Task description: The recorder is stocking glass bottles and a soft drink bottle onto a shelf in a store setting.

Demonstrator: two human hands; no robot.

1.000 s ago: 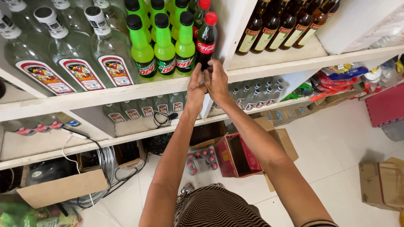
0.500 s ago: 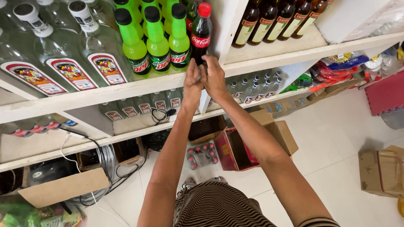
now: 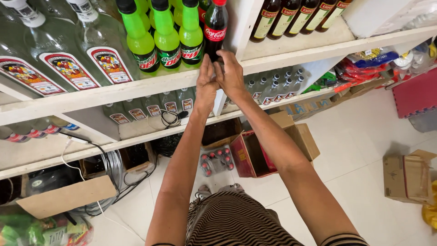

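- Gripping base of dark cola bottle (image 3: 215, 28) with both hands, bottle upright on white shelf board (image 3: 91, 95), red cap at top edge of view.
- Left hand (image 3: 205, 86) cupped against lower left side of bottle, fingers pointing up, closed around the base as far as visible.
- Right hand (image 3: 231, 73) wrapped over lower right side and front, fingertips on the dark body just under the red label; slightly higher and more onto the bottle than left.
- Bottle directly above and ahead of both hands, long axis vertical, leaning a little toward camera only through perspective.
- Standing just right of green soda bottles (image 3: 167, 34), touching or nearly touching nearest one; cannot tell which.
- White upright divider (image 3: 243, 23) just right of bottle; brown glass bottles (image 3: 291, 16) beyond it.
- Large clear bottles (image 3: 68, 50) with red-bordered labels further left on same shelf.
- Small clear bottles (image 3: 268, 86) on shelf below.
- On floor: open red carton (image 3: 252, 157), shrink-wrapped pack of small red-capped bottles (image 3: 216, 160).
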